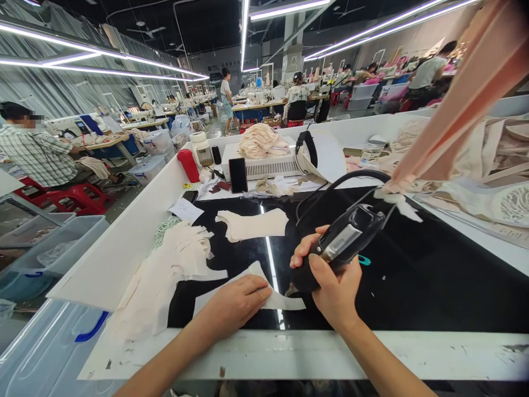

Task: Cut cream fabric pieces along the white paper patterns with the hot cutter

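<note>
My left hand (pixel 237 302) lies over a cream fabric piece (pixel 285 300) on the black glossy work surface, its fingers resting flat across it. My right hand (pixel 336 286) is wrapped around a black handheld electric tool (pixel 349 234) with a cord. The tool tilts down to the left, its narrow tip close to the right part of the fabric piece; whether it touches, I cannot tell. A peach fabric strip (pixel 450 105) runs up from the tool's back end. Beyond my left hand sits a small stack of cream cut pieces (pixel 253 225).
A heap of cream cut pieces (pixel 165 275) covers the left side. A phone (pixel 238 175) leans against a white vented box (pixel 268 165) bearing more fabric. A teal object (pixel 364 260) lies beside the tool. White side walls (pixel 124 237) edge the table. Other people sit at machines beyond.
</note>
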{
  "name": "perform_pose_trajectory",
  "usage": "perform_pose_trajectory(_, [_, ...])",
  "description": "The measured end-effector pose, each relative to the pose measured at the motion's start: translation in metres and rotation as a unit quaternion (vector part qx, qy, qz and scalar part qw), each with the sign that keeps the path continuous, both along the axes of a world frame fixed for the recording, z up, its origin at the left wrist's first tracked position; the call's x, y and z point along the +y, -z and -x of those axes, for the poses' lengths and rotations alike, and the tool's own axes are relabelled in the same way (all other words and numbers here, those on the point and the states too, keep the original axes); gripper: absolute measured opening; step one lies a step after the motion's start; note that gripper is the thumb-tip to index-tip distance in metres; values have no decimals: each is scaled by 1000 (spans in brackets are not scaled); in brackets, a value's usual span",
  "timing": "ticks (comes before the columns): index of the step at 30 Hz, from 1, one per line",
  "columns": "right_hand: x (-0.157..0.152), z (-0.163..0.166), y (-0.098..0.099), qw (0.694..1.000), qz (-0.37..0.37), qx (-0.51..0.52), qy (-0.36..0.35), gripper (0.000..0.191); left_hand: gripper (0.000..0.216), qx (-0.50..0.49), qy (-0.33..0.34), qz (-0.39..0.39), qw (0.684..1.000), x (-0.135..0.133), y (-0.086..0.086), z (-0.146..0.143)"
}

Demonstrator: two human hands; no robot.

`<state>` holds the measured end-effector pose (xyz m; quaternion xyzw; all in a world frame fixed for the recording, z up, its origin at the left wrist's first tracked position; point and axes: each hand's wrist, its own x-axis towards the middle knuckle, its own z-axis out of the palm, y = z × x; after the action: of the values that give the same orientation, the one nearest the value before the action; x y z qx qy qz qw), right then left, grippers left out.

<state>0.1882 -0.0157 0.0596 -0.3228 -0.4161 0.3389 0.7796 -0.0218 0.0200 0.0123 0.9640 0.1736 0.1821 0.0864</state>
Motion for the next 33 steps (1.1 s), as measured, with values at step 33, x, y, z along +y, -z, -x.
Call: perform_pose_trajectory(33, [0, 3, 6, 1000, 5, 2, -13, 37, 21, -31, -67, -6, 997, -30, 2, -21])
